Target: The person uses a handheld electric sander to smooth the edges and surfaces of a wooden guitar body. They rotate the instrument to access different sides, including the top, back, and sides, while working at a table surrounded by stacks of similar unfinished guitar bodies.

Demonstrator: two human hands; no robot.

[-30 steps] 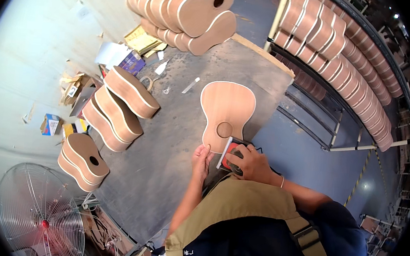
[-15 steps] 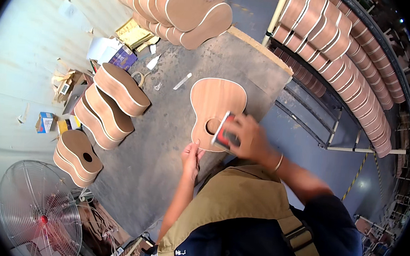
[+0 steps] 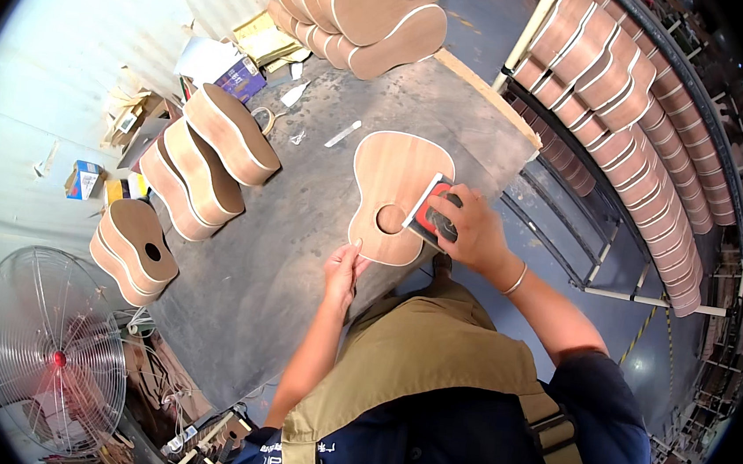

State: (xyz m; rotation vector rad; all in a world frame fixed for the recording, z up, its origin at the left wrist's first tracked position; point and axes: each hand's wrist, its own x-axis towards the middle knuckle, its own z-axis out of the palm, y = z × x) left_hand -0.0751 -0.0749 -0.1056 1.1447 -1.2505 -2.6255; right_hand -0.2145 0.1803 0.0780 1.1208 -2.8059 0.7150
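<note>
A small wooden guitar body (image 3: 392, 174) with pale edging and a round soundhole lies on the grey worktable, its top face up. At its near left edge, my left hand (image 3: 344, 272) pinches the rim between thumb and fingers. My right hand (image 3: 476, 232) is wrapped round a sanding block (image 3: 426, 209), red and black with a pale edge. The block is at the right side of the body, beside the soundhole, and looks tilted. Whether its underside touches the wood is hidden.
Several guitar bodies (image 3: 210, 160) stand at the table's left, with more stacked (image 3: 356, 10) at the far end. A flat pale strip (image 3: 342, 133) lies beyond the work. A wire fan (image 3: 55, 359) is at lower left. Racks of bodies (image 3: 633, 175) stand right.
My right hand has moved the sanding block right and away from me, uncovering the soundhole. My left hand keeps its hold on the rim. The whole view has shifted somewhat.
</note>
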